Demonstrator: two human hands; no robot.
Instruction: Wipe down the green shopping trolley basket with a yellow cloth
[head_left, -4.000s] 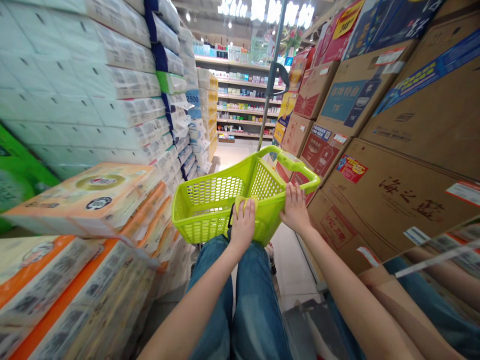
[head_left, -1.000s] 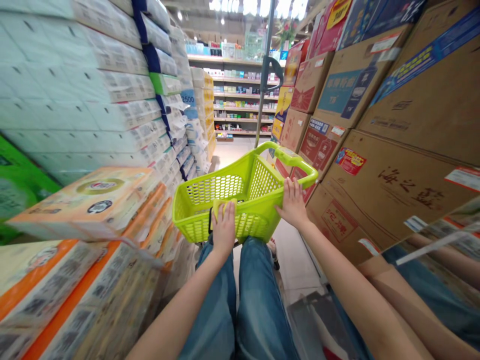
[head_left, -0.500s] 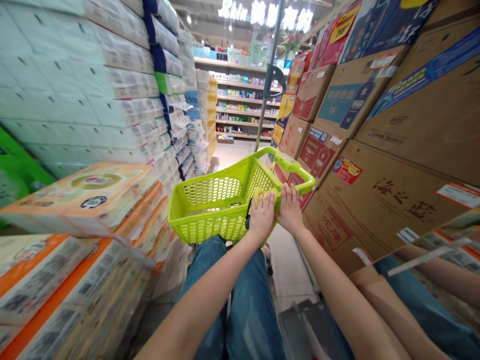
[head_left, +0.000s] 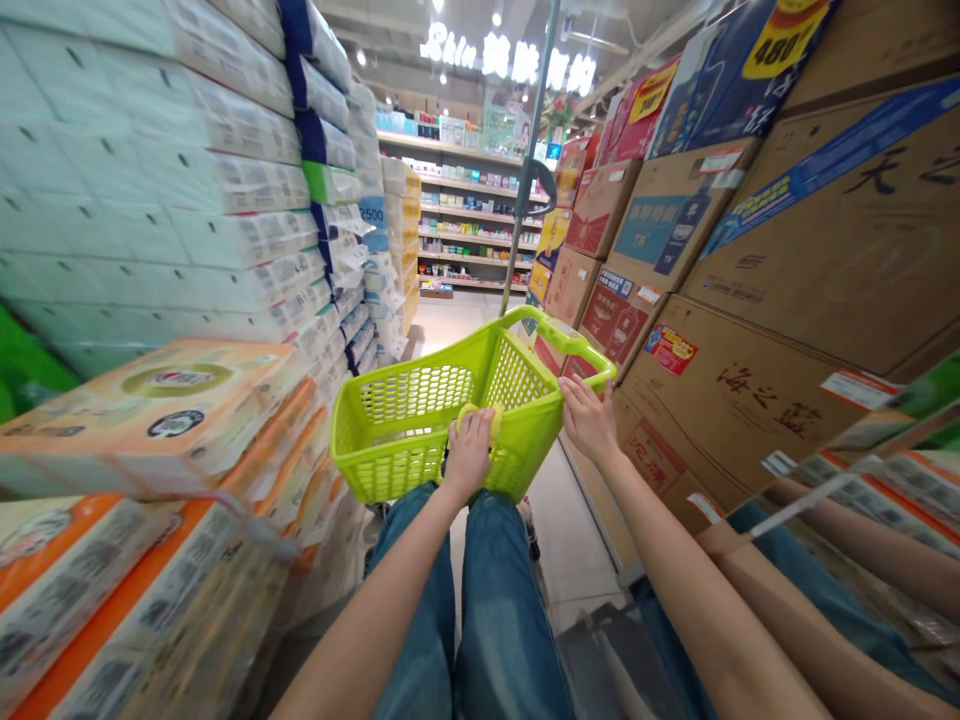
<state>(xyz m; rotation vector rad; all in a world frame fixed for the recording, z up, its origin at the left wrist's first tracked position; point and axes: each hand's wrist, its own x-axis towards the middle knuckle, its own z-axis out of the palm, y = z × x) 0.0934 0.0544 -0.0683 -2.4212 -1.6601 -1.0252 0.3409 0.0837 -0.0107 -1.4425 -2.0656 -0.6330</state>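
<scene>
- At far left we see white packs [head_left: 112, 200] in a tall stack; their print is too blurred for us to read.
- In front of them lies an orange pack [head_left: 184, 385] with a gold oval and a dark round badge; we cannot make out the brand.
- Farther back, on a blue pack [head_left: 373, 213], we read "2500".
- In the middle is the lime-green basket [head_left: 525, 445], just before our knees [head_left: 491, 560]. We judge the work on it to be under way, but its walls do not tell us which parts are done and which are left.
- Our left hand [head_left: 470, 458] grasps a yellow cloth [head_left: 495, 424] against the basket's near rim, seemingly the part being dealt with.
- Above the distant shelf [head_left: 476, 187], a lit sign [head_left: 506, 60] seems to begin with "Skin"; the characters after it blur.
- Our right hand [head_left: 590, 420] grips the basket's near right corner, fingers hooked over the edge.
- Beyond, a box [head_left: 656, 228] shows "T6" on its blue label.
- A carton [head_left: 757, 350] bears "海之藍"; a yellow price card [head_left: 784, 40] reads "480"; the upper carton [head_left: 840, 255] shows "天之", running out of view.
- At far right, a glossy panel [head_left: 862, 560] reflects us.
</scene>
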